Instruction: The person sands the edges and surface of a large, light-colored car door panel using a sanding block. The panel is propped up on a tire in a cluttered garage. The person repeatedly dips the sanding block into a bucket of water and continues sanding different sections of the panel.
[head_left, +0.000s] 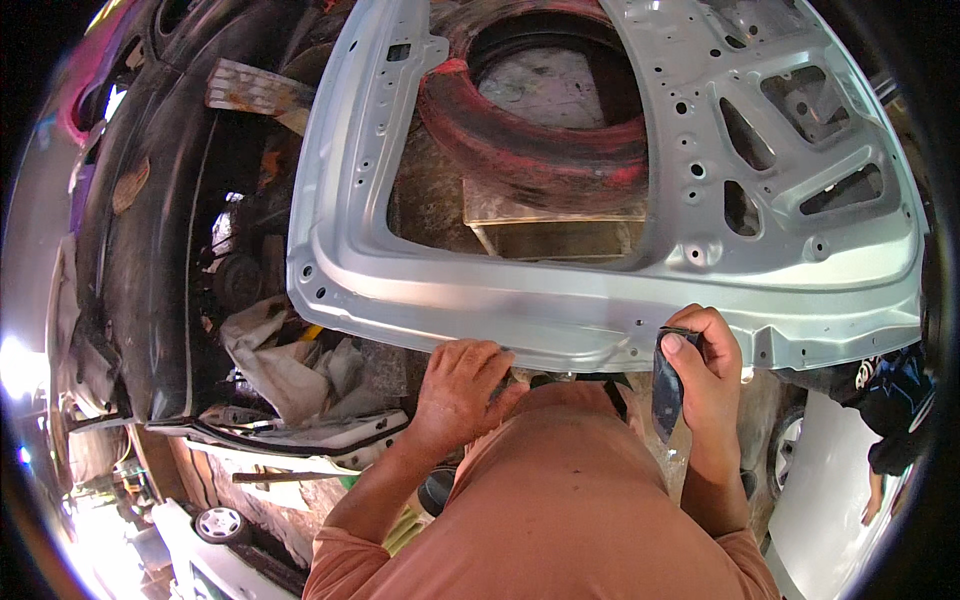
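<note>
A silver-grey car tailgate panel (470, 290) lies in front of me, with a large window opening on its left side and several cut-outs on its right. My left hand (460, 390) is at the panel's near edge, its fingers loosely bent against it and the thumb apart, with nothing visible in it. Between the thumb and fingers of my right hand (708, 350) is a thin, dark folded sheet that looks like sandpaper (667, 395). It hangs down past the near edge, and the fingers behind it are partly hidden.
Through the opening show a red-smeared black tyre (540, 155) and a stand (550, 215) below. A dark car body part (150, 230) runs along the left, near crumpled cloth (275, 365). Someone in dark clothing (895, 400) is at the right, by a white car panel (830, 490).
</note>
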